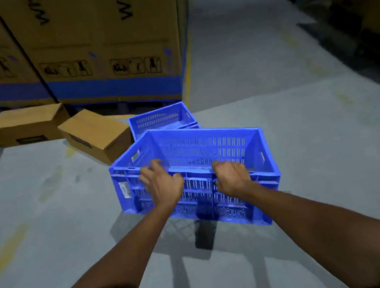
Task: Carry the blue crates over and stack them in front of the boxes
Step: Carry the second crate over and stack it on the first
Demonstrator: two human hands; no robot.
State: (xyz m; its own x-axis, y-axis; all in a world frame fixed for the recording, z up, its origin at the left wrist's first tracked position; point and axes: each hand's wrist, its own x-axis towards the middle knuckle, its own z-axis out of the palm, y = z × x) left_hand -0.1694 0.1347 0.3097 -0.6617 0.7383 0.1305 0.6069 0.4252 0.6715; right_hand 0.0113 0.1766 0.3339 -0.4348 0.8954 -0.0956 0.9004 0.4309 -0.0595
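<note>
Both hands grip the near rim of an empty blue slotted plastic crate (195, 174), carried above the grey floor: the left hand (163, 186) with fingers hooked over, the right hand (231, 177) clenched. At twelve o'clock an empty second blue crate (161, 119) sits before the tall cardboard boxes (101, 41). Best to keep the load level, square its corners and lower it straight onto that crate.

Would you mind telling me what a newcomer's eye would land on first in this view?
First, the bright blue crate in the centre, held off the grey floor by its near rim with the left hand and right hand. Just beyond it, a second blue crate sits on the floor before the tall cardboard boxes, with smaller cartons to the left.
</note>
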